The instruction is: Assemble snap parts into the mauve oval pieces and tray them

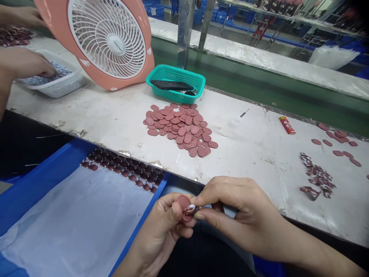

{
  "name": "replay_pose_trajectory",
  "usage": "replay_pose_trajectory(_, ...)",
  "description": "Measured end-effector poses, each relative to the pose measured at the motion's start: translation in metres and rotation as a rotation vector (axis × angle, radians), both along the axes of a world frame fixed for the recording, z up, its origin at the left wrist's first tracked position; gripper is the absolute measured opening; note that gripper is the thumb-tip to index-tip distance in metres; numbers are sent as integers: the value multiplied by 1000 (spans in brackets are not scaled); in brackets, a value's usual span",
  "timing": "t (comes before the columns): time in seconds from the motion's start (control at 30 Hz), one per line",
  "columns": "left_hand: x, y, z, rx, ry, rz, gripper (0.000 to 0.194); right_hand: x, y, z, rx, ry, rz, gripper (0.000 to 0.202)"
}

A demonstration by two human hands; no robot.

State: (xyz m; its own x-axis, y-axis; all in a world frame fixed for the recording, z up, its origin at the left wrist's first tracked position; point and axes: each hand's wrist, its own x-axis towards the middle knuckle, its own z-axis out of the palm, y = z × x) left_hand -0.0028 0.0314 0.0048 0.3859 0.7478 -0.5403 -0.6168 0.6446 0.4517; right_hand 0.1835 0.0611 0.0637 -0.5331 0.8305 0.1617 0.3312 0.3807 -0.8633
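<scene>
My left hand point(164, 227) pinches a reddish-brown oval disc point(183, 202) between thumb and fingers, just past the table's front edge. Against that disc, my right hand point(230, 204) grips a small figurine point(191, 209) with white and dark red parts, its detail mostly covered by the fingertips. A heap of matching oval discs point(184, 129) lies on the table ahead. To the right sits a cluster of small figurines point(319, 177). Below left, rows of figurines on discs point(127, 169) stand in a blue crate point(37, 181) lined with a pale sheet.
A green basket point(155, 90) holding a black object stands behind the heap, beside an orange fan point(100, 79). A red tube point(287, 125) and a thin pointed tool point(245, 113) lie rightward. At left, another person's hand point(29, 63) reaches into a white tub point(62, 88).
</scene>
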Motion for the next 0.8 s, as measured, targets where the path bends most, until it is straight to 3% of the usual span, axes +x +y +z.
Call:
replay_pose_trajectory(0.3,-2,-7,14,39,-10,-9,32,0,-9,4,29,44,61,17)
replay_pose_trajectory(0.63,-1,-7,10,81,-76,-15,34,-5,-8,8,70,40,68,21)
replay_pose_trajectory(0.8,-5,-7,9,105,-92,-22,32,-3,-6,12,58,49,100,35)
